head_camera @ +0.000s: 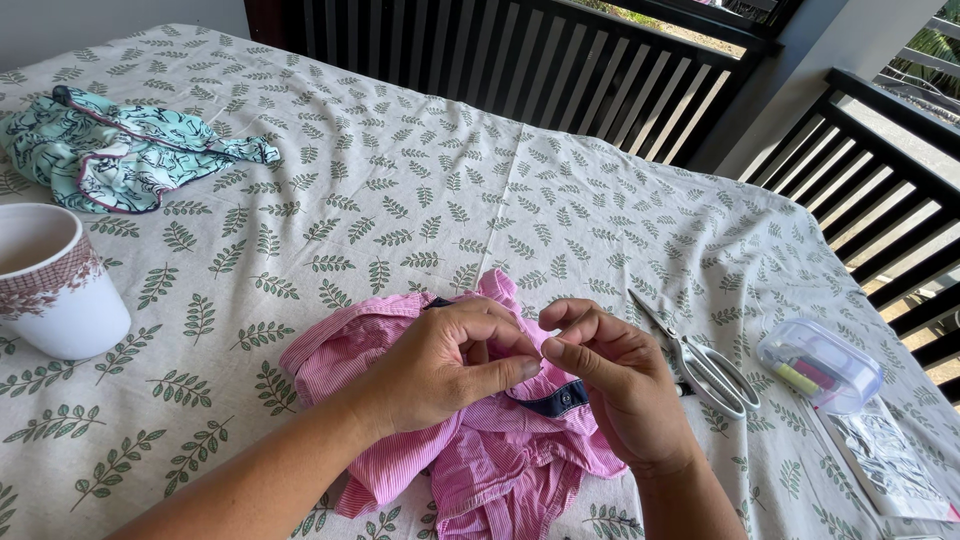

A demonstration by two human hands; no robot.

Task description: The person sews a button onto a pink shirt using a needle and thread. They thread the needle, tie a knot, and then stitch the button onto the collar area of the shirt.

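Both hands pinch a pink striped garment at its navy trim.
Left hand bunches cloth; right hand closes fingertips together, scissors just beyond it.

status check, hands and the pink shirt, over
Left hand and right hand pinched together on the pink striped shirt, bunched on the table. Scissors lie just right, apart. Nothing blocking.

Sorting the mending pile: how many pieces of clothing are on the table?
2: a pink striped garment under both hands, and a crumpled mint patterned cloth at the far left. None seem hidden.
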